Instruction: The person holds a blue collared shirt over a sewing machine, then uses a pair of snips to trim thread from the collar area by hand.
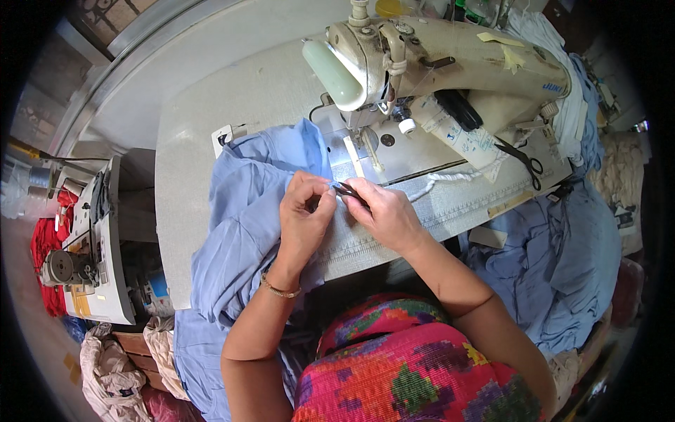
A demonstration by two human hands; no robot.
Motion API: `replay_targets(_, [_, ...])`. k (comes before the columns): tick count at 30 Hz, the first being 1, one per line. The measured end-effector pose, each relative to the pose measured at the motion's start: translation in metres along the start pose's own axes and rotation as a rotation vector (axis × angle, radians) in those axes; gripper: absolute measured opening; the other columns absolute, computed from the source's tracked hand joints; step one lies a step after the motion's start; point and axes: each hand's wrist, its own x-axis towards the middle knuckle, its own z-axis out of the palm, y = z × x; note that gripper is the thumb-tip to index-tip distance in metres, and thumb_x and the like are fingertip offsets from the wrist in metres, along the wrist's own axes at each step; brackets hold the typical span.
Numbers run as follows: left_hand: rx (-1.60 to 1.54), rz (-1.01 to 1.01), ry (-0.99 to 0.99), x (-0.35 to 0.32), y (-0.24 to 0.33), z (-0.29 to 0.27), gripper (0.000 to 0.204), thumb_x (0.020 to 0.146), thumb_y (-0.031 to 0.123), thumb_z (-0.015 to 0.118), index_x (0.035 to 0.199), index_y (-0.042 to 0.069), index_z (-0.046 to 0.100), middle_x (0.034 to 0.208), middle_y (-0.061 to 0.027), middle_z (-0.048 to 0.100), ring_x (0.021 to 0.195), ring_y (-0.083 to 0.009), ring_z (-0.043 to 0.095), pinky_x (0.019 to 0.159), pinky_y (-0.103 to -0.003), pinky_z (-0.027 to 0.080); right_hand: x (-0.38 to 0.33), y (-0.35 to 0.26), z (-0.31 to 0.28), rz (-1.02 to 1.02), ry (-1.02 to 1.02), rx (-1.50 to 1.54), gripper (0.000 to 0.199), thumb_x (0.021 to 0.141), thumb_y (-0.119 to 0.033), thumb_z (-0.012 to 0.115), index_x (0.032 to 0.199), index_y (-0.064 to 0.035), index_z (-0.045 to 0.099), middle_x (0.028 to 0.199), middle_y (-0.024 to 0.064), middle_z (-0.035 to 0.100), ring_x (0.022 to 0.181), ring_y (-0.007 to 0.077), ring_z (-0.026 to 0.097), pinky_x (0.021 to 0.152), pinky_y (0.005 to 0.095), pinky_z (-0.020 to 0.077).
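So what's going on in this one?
A person sits at a cream metal sewing machine. The left hand pinches a bit of light blue woven cloth, and the right hand holds a small dark tool right up against that spot. The cloth lies bunched on the pale grey worktop, left of the needle, and hangs over the near edge. Black-handled scissors lie off to the right, untouched.

Sewing workshop, industrial sewing machine (457, 60), second machine (63, 268), heaped blue cloth (562, 264)
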Motion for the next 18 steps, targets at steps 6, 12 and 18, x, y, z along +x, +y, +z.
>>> replay_targets(6, [0.115,0.035,-0.042,-0.0001,0.0046,-0.0003,0.004,0.075,-0.002,0.059,0.075,0.001,0.057,0.082,-0.0052,0.053,0.075,-0.0125,0.047,0.065,-0.023,0.038,0.0008,0.0027,0.0013,-0.061,-0.006,-0.083,0.017,0.083,-0.013,0.057,0.097,-0.0042,0.054,0.078,0.0158,0.061,0.067,0.0339,0.06,0.057,0.0406,0.0476])
replay_targets(12, [0.093,0.062,-0.075,-0.0017,-0.0007,-0.0021,0.008,0.077,-0.006,0.058,0.079,0.002,0.058,0.087,-0.004,0.052,0.079,-0.0109,0.047,0.069,-0.021,0.038,-0.0004,0.0039,0.0032,-0.071,-0.014,-0.116,0.014,0.083,-0.012,0.056,0.094,-0.0041,0.054,0.074,0.0162,0.06,0.065,0.0336,0.06,0.055,0.0406,0.0467])
replay_targets(18, [-0.026,-0.046,-0.087,-0.0038,0.0014,-0.0006,0.007,0.079,-0.005,0.058,0.079,0.002,0.059,0.087,-0.0033,0.052,0.08,-0.0104,0.048,0.07,-0.021,0.038,-0.0005,0.0015,0.0017,0.003,-0.059,-0.062,0.014,0.085,-0.014,0.055,0.093,-0.0024,0.053,0.072,0.0177,0.059,0.064,0.0337,0.059,0.054,0.0394,0.0453])
